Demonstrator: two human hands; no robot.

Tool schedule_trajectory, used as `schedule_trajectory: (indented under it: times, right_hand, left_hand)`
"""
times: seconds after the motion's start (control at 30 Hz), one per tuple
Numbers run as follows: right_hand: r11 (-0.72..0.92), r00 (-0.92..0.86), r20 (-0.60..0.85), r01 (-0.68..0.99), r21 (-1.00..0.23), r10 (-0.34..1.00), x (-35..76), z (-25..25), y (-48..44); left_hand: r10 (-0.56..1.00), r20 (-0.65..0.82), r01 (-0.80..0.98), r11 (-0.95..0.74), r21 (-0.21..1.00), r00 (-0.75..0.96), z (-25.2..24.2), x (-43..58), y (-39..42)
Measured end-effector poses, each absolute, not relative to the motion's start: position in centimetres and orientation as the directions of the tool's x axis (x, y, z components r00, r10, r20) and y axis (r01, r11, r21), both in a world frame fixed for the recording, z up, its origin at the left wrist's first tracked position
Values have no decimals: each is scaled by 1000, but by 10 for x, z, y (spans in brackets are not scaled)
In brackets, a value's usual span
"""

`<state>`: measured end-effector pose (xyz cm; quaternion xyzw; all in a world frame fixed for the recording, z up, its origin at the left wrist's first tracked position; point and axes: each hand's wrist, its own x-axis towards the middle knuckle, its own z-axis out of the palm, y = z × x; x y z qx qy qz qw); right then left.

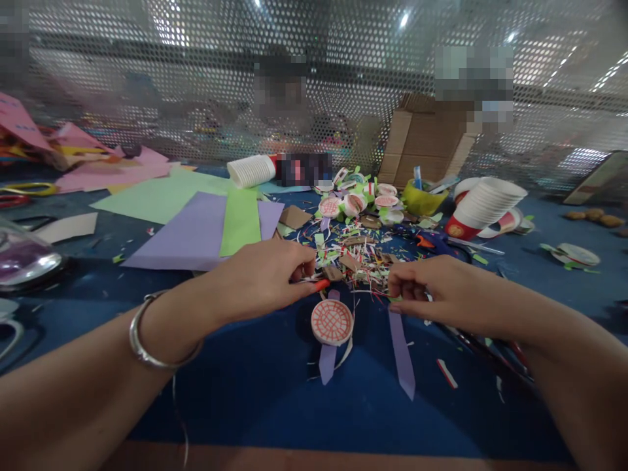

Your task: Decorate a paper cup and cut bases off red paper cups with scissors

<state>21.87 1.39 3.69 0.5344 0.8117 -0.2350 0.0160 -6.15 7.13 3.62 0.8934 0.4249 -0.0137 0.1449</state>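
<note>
My left hand (267, 275) hovers over the edge of a scrap pile, thumb and curled fingers apart, with nothing visibly held. A small orange piece (321, 284) shows at its thumb tip; I cannot tell what it is. My right hand (432, 288) is closed, thumb and fingers at the top end of a purple paper strip (402, 356) with a pointed lower end. Between the hands sits a small round paper-cup base (332, 322) with a red grid drawn on it. Another purple strip (328, 365) runs beneath it, showing above and below.
Paper scraps (363, 255) lie beyond my hands. Behind them are several finished cup-base pieces (354, 205), a yellow container (424, 197) and stacked paper cups (483, 206). Purple paper (181, 232) and a green sheet (240, 226) are at left. Blue-handled scissors (434, 242) lie right of the scraps.
</note>
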Motion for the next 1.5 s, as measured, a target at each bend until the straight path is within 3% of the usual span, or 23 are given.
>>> schedule_trajectory:
  times: [0.2,0.37,0.7,0.77,0.87,0.97,1.1,1.23,1.4,1.5]
  right_hand:
    - [297,-402,-177,852,-430,898,220,35,18]
    - [340,-400,-46,828,-447,915,219,31,21]
    - [293,-261,134,829,-477,956,223,26,25]
    - [275,-262,96,828,-490,960,223,25,26]
    - [262,-287,44,786,-560,957,224,26,28]
    - [259,-273,72,751,-607,959,224,28,28]
    - [270,-221,157,744,-610,963,225,32,26]
    - [280,-145,261,735,-617,955,228,37,22]
    - [286,-84,364,787,-547,928,236,44,21]
    - [270,-72,396,839,-473,916,241,47,22]
  left_hand:
    - [760,-222,790,-569,227,611,38,-61,67]
    - [756,-172,774,-599,205,631,34,-63,65]
    - [791,-188,810,-584,46,582,42,-65,59]
    - [795,-140,808,-581,102,590,44,-62,55]
    - [745,-93,735,-616,283,661,45,-56,47]
    - [679,-22,632,-670,390,734,42,-44,43]
    - [624,36,580,-744,333,780,38,-17,50]
    - [569,-14,550,-788,276,822,36,15,58]
    - [468,38,446,-861,243,883,38,42,65]
    - [431,-3,421,-880,221,902,42,52,70]
